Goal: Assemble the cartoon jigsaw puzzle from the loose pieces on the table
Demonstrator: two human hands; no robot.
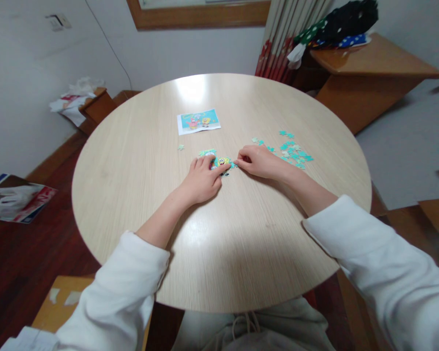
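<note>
A small joined patch of jigsaw puzzle [219,160], teal with yellow, lies near the middle of the round wooden table [139,161]. My left hand [202,180] rests on its left side, fingers laid flat on the pieces and holding them down. My right hand [256,161] is closed in a pinch at the patch's right edge, fingertips on a small teal piece [234,164]. Both arms wear white sleeves.
A loose heap of teal puzzle pieces [291,151] lies right of my right hand. A printed reference picture [198,121] sits farther back. One stray piece [181,146] lies to the left. A wooden desk [373,68] stands back right; bags lie on the floor at left.
</note>
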